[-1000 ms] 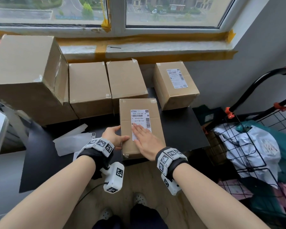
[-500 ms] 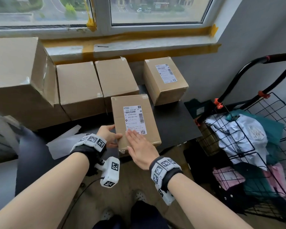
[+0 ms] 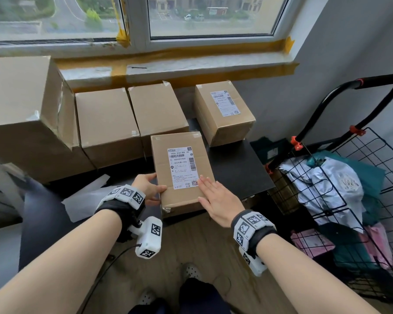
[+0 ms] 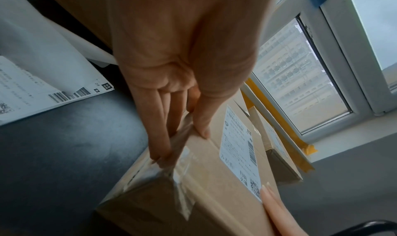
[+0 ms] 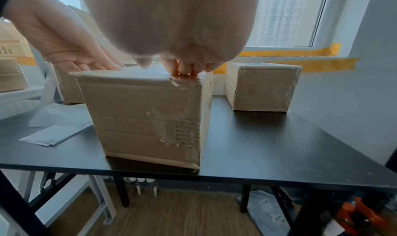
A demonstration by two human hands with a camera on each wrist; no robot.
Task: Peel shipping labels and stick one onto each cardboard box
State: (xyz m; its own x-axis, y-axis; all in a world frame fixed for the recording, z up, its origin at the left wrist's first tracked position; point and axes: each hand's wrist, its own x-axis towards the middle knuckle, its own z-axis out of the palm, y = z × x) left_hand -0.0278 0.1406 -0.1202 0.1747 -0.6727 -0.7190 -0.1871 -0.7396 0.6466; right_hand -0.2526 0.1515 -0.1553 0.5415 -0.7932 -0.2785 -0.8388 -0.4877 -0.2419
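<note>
My left hand [image 3: 148, 189] clamps the near-left edge of the cardboard box [image 3: 182, 171], thumb on top and fingers down its side, on the black table [image 3: 241, 168]. Just right of that grip the shipping label [image 3: 183, 168] lies stuck flat on the lid. My right hand [image 3: 216, 199] rests flat, fingers straight, at the label's near-right corner.

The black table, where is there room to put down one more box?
Bare black table lies right of the held box, in front of the labelled box. The left is crowded: plain boxes and backing paper.
</note>
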